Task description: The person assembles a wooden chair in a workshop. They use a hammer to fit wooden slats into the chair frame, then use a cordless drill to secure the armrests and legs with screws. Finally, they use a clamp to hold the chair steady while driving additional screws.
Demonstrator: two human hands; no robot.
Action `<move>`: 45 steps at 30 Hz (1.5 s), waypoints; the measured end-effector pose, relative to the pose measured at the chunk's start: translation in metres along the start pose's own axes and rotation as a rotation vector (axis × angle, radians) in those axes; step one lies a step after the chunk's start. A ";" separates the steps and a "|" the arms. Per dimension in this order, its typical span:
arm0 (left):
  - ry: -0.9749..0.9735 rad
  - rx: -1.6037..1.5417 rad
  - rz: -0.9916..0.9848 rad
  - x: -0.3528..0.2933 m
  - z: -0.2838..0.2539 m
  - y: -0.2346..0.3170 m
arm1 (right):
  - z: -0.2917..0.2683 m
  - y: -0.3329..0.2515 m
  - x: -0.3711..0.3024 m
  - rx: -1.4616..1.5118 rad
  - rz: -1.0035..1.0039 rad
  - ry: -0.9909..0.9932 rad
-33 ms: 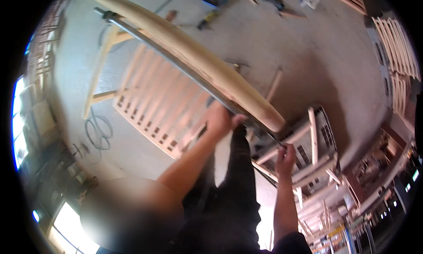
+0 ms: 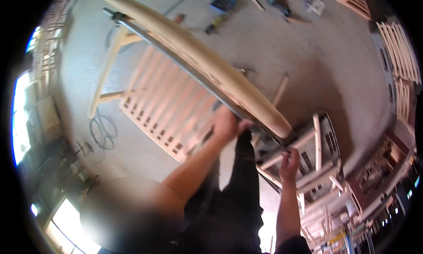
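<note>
A long pale wooden piece with a rounded near end slants across the view from upper left to centre right. Along its near side runs a grey metal pipe clamp, with a jaw at the far left end. My left hand is closed around the clamp's pipe close to its right end, thumb stretched toward the wood's end. At the clamp's screw end my right hand has its fingers closed on the thin dark handle. Beneath the clamp, a slatted wooden panel shows a row of dark slots along its edge.
Wooden legs stand under the far left end. Looped cable lies on the floor at left. A blue tray, a yellow-and-black tool and a drill lie farther off. A wooden frame is beside my right hand.
The whole view has shifted slightly, so everything sits a little lower and farther right. Both hands keep their places on the clamp.
</note>
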State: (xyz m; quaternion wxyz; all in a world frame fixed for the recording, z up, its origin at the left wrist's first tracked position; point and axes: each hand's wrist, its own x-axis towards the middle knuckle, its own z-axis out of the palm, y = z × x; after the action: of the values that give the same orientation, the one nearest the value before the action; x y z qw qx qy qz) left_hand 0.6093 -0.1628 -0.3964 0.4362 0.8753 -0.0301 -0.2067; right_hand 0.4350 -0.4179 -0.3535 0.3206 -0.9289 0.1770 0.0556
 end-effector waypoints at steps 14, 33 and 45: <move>-0.155 0.207 -0.072 -0.028 -0.033 0.003 | 0.055 0.120 0.059 0.960 0.659 0.145; -0.121 0.070 -0.011 -0.034 -0.039 -0.017 | 0.138 0.094 0.011 1.407 1.153 -0.057; -0.067 0.068 -0.002 -0.035 -0.039 -0.019 | 0.140 0.040 -0.026 1.090 1.271 0.069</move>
State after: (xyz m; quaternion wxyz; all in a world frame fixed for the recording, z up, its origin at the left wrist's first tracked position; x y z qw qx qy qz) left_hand 0.5901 -0.1136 -0.3791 0.4045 0.8822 -0.0509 -0.2355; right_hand 0.3978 -0.3528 -0.4812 0.6267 -0.3683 0.6788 0.1039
